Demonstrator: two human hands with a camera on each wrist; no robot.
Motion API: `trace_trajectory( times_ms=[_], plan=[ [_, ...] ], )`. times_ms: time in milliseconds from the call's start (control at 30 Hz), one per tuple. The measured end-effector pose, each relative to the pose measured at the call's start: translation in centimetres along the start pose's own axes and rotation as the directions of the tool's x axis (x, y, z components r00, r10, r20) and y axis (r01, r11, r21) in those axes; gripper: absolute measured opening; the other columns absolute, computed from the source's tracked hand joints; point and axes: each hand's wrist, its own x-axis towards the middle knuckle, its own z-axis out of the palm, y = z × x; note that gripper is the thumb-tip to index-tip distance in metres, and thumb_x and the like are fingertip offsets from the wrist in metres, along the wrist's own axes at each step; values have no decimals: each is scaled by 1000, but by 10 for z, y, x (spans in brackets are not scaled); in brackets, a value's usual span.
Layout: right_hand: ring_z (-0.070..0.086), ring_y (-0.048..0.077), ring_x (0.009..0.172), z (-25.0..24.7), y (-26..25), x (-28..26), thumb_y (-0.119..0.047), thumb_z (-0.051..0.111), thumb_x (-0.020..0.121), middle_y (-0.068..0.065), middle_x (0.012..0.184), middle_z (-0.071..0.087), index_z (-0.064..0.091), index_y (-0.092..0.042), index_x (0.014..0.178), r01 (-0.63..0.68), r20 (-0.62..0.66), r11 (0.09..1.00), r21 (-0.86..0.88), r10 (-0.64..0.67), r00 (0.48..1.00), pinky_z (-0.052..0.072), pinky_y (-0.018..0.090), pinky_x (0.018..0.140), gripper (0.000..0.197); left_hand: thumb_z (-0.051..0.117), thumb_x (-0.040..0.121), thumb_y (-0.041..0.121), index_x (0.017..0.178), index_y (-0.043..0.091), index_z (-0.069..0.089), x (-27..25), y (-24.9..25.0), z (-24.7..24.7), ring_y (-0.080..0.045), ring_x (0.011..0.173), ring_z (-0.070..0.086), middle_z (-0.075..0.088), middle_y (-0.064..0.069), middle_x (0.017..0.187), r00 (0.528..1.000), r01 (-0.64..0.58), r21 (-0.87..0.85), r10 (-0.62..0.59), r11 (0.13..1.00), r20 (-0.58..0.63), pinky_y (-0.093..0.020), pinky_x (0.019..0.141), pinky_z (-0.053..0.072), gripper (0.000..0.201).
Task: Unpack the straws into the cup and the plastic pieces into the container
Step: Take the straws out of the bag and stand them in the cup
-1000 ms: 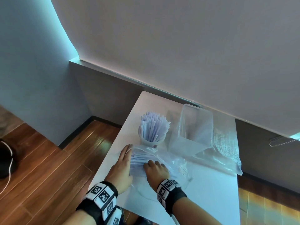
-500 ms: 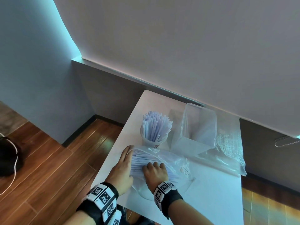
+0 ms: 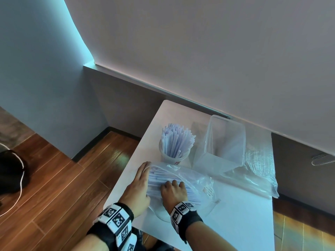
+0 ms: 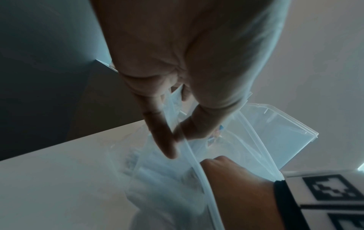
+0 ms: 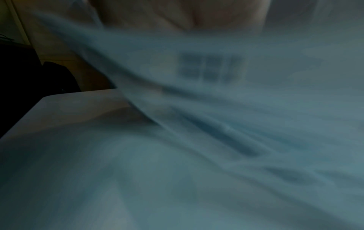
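A clear zip bag [image 3: 192,180] of white straws [image 3: 155,176] lies on the white table [image 3: 235,214] in front of the cup. My left hand [image 3: 139,183] pinches the bag's rim [image 4: 189,149] between thumb and forefinger and holds its mouth apart. My right hand [image 3: 173,191] reaches into the mouth, its fingers curled over the straw bundle. The paper cup [image 3: 174,158] behind stands packed with upright straws [image 3: 176,140]. Right of it stands the clear container [image 3: 224,142]. The right wrist view shows only blurred plastic film [image 5: 216,124].
A second clear bag [image 3: 257,160] holding plastic pieces lies flat at the table's right, behind and beside the container. The table's left edge [image 3: 126,169] drops to a wooden floor [image 3: 54,178]. A wall [image 3: 217,51] runs close behind the table.
Both hands stay on the straw bag and have hardly moved. The head view has drifted slightly.
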Motion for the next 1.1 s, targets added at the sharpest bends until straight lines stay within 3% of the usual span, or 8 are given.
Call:
trace_trajectory(
  times_ms=[200, 367, 533, 600, 667, 800, 933, 1100],
  plan=[
    [55, 34, 108, -1, 0, -1, -5, 50, 89, 12, 115, 61, 49, -11, 123, 27, 22, 1000, -6, -27, 999, 36, 46, 96, 34, 63, 78, -5, 152, 25, 11, 0, 4, -2, -15, 137, 38, -1, 14, 159, 1000, -17, 12, 17, 1000, -13, -24, 100, 47, 95],
    [55, 30, 110, -2, 7, -4, -25, 56, 88, 7, 116, 61, 43, -16, 124, 2, -27, 986, 164, 3, 1000, 39, 44, 92, 40, 65, 78, -5, 152, 26, 8, 2, 0, -1, -16, 136, 39, 0, 15, 158, 1000, -12, 12, 13, 1000, -19, -25, 98, 50, 99],
    [56, 25, 107, -9, 20, -12, -31, 52, 89, 2, 110, 63, 54, -20, 111, -70, -39, 943, 327, 88, 995, 46, 39, 90, 25, 66, 81, -3, 153, 25, 5, 4, 0, -3, -16, 140, 34, 1, 10, 159, 1000, -11, 16, 12, 1000, -24, -24, 103, 47, 99],
    [57, 23, 106, -14, 27, -17, -28, 49, 90, 0, 107, 63, 61, -23, 105, -51, -69, 940, 336, 79, 994, 36, 40, 100, 21, 64, 82, -5, 153, 25, 4, 4, 0, -4, -16, 142, 30, 0, 10, 160, 1000, -5, 6, 5, 1000, -24, -25, 105, 43, 98],
    [53, 24, 107, -21, 33, -23, -32, 49, 89, -2, 106, 62, 66, -25, 103, 8, -141, 936, 351, 45, 989, 32, 39, 98, 22, 64, 82, -7, 153, 25, 3, 5, 0, -5, -16, 143, 27, 0, 10, 160, 1000, 5, -5, -5, 1000, -21, -24, 105, 41, 99],
    [54, 18, 83, -45, 35, -41, -45, 50, 90, -7, 92, 52, 62, -23, 76, 144, -295, 772, 620, 59, 954, 48, 36, 70, 29, 69, 80, -4, 152, 27, 5, 8, 1, -4, -15, 139, 31, 6, 10, 158, 1000, 14, -44, -15, 999, -17, -26, 101, 48, 102],
    [57, 8, 76, -67, 34, -50, -36, 58, 86, -11, 80, 56, 56, -24, 67, 218, -326, 474, 853, 157, 932, 47, 26, 71, 22, 77, 74, 1, 150, 33, 6, 13, -2, 0, -13, 133, 35, 12, 11, 154, 1000, 6, -49, -7, 999, -21, -22, 90, 54, 108],
    [56, 9, 70, -58, 38, -50, -24, 62, 76, -9, 74, 55, 54, -30, 72, 173, -298, 512, 842, 172, 939, 48, 26, 67, 11, 76, 76, -2, 149, 32, 6, 12, 1, 2, -12, 135, 31, 12, 12, 152, 1000, -8, -36, 7, 999, -23, -29, 95, 54, 107]
  ],
)
